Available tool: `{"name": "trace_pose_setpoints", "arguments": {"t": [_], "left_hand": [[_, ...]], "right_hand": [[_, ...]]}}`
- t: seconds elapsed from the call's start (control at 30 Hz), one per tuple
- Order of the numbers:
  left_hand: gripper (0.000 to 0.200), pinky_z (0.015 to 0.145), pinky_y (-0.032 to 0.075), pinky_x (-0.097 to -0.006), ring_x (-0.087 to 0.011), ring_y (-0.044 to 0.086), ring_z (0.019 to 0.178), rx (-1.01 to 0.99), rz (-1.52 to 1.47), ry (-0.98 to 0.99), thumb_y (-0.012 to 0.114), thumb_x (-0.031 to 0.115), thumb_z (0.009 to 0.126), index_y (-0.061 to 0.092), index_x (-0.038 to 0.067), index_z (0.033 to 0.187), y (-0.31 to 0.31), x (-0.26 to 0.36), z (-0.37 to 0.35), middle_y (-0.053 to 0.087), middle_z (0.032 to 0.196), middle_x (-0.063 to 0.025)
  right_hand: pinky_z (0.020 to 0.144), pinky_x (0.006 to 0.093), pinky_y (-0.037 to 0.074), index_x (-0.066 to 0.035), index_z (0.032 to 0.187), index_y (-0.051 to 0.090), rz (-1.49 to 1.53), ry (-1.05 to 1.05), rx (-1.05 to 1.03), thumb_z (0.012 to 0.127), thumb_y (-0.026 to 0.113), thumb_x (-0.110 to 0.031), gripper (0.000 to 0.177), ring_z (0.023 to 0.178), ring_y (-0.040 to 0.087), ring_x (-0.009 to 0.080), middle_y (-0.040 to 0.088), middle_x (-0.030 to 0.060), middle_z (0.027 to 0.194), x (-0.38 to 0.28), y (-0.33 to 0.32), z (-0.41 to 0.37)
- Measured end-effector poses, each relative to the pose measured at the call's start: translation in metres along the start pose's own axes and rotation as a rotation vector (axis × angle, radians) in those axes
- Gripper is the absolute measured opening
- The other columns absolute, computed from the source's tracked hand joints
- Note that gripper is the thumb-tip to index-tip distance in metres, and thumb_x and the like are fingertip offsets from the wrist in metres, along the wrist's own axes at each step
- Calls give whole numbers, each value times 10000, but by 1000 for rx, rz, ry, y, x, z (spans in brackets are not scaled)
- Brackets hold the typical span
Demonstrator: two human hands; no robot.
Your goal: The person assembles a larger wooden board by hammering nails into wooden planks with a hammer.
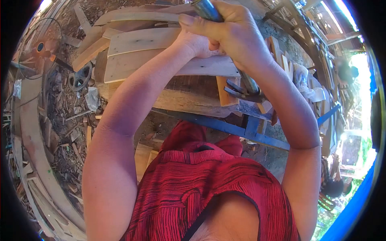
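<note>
My right hand (pixel 237 34) is closed round the handle of a claw hammer (pixel 251 84), whose claw head hangs below the hand, toward my body. My left hand (pixel 195 38) is just left of it, over pale wooden boards (pixel 140 42); its fingers are partly hidden behind my right hand, and what they hold, if anything, cannot be made out. The boards lie side by side on a thick wooden plank (pixel 185 98) in front of me. A short wood block (pixel 226 91) pokes out beneath the boards, next to the hammer head.
A blue metal bar (pixel 225 126) runs along the near side of the work surface. A fan (pixel 40 47) stands at the upper left. Long curved planks (pixel 32 120) lie at the left, with scraps on the ground. Plastic bags (pixel 305 82) and wood pieces are at the right.
</note>
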State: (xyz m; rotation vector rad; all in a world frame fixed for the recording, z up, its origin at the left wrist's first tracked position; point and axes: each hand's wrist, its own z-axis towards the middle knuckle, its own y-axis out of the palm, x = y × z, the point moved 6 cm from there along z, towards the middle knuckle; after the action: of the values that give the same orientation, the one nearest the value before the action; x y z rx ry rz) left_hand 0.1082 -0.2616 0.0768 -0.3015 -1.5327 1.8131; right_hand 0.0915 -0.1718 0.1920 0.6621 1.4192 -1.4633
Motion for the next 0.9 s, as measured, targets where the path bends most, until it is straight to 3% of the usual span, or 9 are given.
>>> {"name": "trace_pose_setpoints", "arguments": {"t": [0.27,0.53,0.67,0.73,0.8,0.83,0.87,0.9], "left_hand": [[670,1001,401,-421,-268,507,1207,0,2,-2,615,587,788,524,164,1300,-5,0,1,586,1249,-95],[679,999,411,-409,-266,509,1204,-20,5,-25,606,581,800,507,151,1316,-7,-3,-7,587,1247,-99],[684,999,416,-403,-265,510,1202,-35,11,-31,602,578,805,499,144,1323,-8,-3,-10,587,1247,-101],[687,998,418,-400,-264,511,1202,-66,21,-40,600,577,808,495,140,1327,-5,-3,-12,587,1246,-103],[689,998,421,-397,-264,512,1201,-98,56,-46,597,575,811,491,137,1331,-9,-4,-9,587,1246,-104],[737,1000,423,-400,-265,504,1219,-240,84,-125,572,619,806,469,142,1359,-9,3,-14,573,1272,-108],[822,1005,394,-457,-274,491,1239,-328,74,-94,526,713,779,466,143,1368,-7,6,-15,563,1281,-121],[822,1005,394,-457,-274,491,1239,-303,114,-88,526,713,779,466,143,1368,-18,7,-12,563,1281,-121]], "right_hand": [[474,205,336,-31,761,622,179,29,10,877,709,-236,251,533,425,23,507,-48,594,-6,8,-8],[463,196,367,-26,820,653,-49,28,19,863,719,-288,274,531,509,33,573,-14,611,1,0,-16],[472,188,387,-24,918,657,11,75,67,878,700,-291,273,519,513,36,590,-12,626,-23,6,-24],[500,270,337,-74,667,474,-183,-48,189,922,594,-219,317,518,443,155,431,30,577,-23,-4,-35],[497,266,312,-86,646,440,34,-479,159,947,526,-226,343,533,404,139,392,20,572,-42,-72,-77],[494,259,292,-95,640,416,342,-475,314,962,475,-235,357,533,352,132,344,11,566,-37,-102,-81],[516,252,296,-85,657,424,413,-457,501,952,512,-224,338,549,346,139,323,5,576,-33,-125,-91],[516,252,296,-85,657,424,425,-501,511,952,512,-224,338,549,346,139,323,5,576,-37,-133,-95]]}}
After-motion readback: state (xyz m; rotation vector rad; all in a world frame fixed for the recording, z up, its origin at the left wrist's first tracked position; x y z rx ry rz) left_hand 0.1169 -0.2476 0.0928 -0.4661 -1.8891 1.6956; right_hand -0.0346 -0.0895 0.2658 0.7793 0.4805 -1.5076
